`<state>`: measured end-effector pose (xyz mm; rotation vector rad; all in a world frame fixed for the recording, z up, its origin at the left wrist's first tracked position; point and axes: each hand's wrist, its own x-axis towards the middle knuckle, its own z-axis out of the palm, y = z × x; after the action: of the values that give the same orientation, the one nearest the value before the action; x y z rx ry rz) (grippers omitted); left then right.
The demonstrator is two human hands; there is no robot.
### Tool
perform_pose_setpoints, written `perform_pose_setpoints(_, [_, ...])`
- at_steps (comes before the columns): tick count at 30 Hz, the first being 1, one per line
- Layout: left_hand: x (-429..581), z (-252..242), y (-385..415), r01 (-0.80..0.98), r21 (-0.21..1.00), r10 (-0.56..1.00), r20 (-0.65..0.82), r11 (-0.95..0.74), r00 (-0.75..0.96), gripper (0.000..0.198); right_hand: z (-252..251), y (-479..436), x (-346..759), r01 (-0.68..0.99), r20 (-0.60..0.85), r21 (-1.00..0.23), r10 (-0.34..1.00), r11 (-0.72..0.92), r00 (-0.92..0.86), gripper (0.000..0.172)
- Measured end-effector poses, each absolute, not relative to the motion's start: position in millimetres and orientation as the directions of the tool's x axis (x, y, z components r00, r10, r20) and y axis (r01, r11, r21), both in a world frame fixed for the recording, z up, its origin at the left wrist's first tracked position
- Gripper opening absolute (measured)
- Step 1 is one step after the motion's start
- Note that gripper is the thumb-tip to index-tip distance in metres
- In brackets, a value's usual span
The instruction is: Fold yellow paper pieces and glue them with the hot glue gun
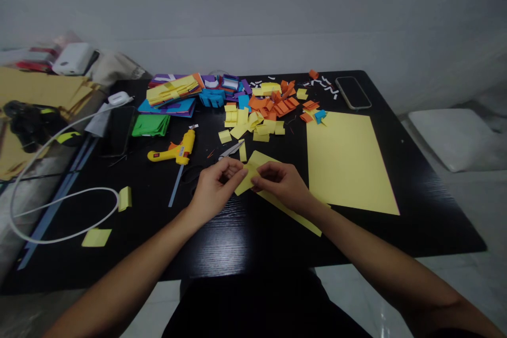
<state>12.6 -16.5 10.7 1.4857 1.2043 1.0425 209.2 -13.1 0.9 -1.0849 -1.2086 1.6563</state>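
Between both hands, above the front middle of the black table, is a small piece of yellow paper [246, 180]. My left hand [219, 182] pinches its left side with thumb and fingers. My right hand [282, 182] grips the right edge the same way. Beneath my right hand lies a longer strip of yellow paper [307, 225], partly covered by the hand and forearm. Just beyond my left hand are scissors [233, 151], their handles partly hidden by the hand, and a narrow yellow paper piece [242, 151].
A yellow glue gun [176, 150] lies left of the scissors. Folded yellow and orange pieces [273, 108] are heaped behind the hands, near stacked coloured paper [174, 90]. A large yellow sheet [348, 163] and a phone [353, 92] lie right; a white cable [65, 195] loops left.
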Motion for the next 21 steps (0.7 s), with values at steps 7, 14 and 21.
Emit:
perform_pose_setpoints(7, [13.3,11.4,-16.2,0.177,0.977,0.979,0.085,-0.119,0.186,0.016,0.0,-14.4,206.9,-0.2,-0.214,-0.933,0.908,-0.299,-0.36,0.038])
perform_pose_setpoints(14, [9.7,13.1,-16.0,0.33,0.919,0.963,0.147,-0.217,0.225,0.012,3.3,-16.0,206.0,-0.094,0.003,-0.995,0.966,-0.022,-0.259,0.02])
perform_pose_setpoints(21, [4.8,17.1,-13.6,0.284,0.91,0.927,0.211,-0.302,0.309,0.011,5.1,-12.8,209.5,-0.129,-0.096,-0.982,0.957,-0.135,-0.274,0.008])
